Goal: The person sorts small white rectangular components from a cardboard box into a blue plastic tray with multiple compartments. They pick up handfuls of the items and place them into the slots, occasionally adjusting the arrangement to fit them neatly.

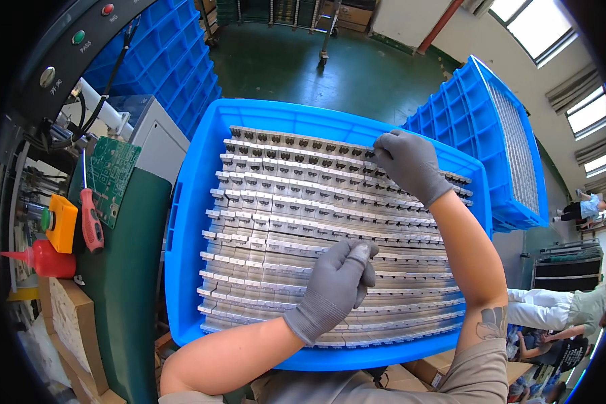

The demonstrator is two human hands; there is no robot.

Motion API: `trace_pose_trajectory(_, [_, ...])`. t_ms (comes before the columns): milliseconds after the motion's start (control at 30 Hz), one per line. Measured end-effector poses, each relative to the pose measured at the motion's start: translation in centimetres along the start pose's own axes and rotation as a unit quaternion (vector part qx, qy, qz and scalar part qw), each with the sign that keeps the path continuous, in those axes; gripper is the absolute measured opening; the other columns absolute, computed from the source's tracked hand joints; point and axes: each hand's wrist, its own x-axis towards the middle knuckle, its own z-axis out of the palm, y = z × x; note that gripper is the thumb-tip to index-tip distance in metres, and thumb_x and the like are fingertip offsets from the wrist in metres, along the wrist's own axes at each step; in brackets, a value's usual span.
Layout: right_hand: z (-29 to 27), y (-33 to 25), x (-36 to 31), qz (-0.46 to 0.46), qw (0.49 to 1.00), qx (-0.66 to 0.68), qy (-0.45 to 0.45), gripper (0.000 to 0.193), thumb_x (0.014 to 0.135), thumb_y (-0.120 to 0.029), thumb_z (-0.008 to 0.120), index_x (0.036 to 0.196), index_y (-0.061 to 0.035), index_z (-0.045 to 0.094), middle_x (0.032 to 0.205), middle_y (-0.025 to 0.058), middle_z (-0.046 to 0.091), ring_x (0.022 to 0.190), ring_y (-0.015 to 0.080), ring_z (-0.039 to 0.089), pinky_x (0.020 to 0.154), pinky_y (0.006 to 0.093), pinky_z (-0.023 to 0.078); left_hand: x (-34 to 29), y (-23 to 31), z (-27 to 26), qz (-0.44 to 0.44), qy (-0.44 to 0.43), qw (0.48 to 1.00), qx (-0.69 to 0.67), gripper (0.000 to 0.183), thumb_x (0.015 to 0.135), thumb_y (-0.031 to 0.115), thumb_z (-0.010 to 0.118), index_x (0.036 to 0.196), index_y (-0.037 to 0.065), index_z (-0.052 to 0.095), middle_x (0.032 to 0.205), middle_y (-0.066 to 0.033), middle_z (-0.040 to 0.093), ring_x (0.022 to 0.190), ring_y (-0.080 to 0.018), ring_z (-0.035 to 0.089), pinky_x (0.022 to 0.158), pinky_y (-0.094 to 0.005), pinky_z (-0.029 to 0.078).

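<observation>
A large blue plastic crate point(343, 121) stands before me, packed with rows of small whitish-grey parts point(283, 202) that have dark inserts along their tops. My left hand point(337, 286), in a grey glove, hovers over the middle rows with its fingers curled and the thumb against them; what they hold, if anything, is hidden. At the far right of the rows, my right hand point(411, 161), gloved alike, has its fingertips bent down at the farthest rows. Its fingers are closed, and I cannot see whether a part is between them.
On the left bench point(124, 289) lie a red-handled screwdriver point(91, 222), a green circuit board point(113, 172), a yellow button box point(60, 225) and a red bottle point(47, 259). Stacked blue crates point(161, 60) rise behind; another filled crate point(478, 135) stands right. Other people point(552, 306) are farther right.
</observation>
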Motion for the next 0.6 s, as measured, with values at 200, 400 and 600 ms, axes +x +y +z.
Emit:
trace_pose_trajectory(200, [-0.22,0.08,0.19,-0.012,0.999,-0.026,-0.024,0.017,0.092,-0.021,0.059,0.087,-0.0106,0.072,0.085,0.0099,0.066,0.08,0.0321,0.068,0.069,0.0451,0.054,-0.02,0.02,0.02,-0.001,0.0,1.0,-0.001,0.034,0.109,0.026,0.042,0.117,-0.003,0.057,0.075,-0.0035,0.058,0.051,-0.0071,0.046,0.045,-0.0208,0.038])
trace_pose_trajectory(400, [-0.08,0.37,0.28,-0.029,0.997,-0.065,-0.029,0.01,0.088,-0.018,0.065,0.088,-0.0105,0.072,0.086,0.0092,0.067,0.078,0.0318,0.066,0.069,0.0429,0.054,0.01,0.01,0.06,-0.005,-0.001,1.0,-0.001,0.034,0.109,0.026,0.042,0.118,-0.003,0.057,0.075,-0.0033,0.058,0.051,-0.0069,0.045,0.045,-0.0208,0.038])
trace_pose_trajectory(600, [-1.0,-0.07,-0.28,-0.03,0.999,-0.022,0.013,0.011,0.088,-0.017,0.068,0.096,-0.0119,0.074,0.087,0.0077,0.067,0.079,0.0308,0.067,0.07,0.0411,0.054,0.01,0.06,-0.06,0.005,-0.004,1.0,-0.004,0.038,0.109,0.03,0.039,0.118,-0.003,0.057,0.077,-0.0049,0.059,0.05,-0.0077,0.046,0.046,-0.0215,0.039])
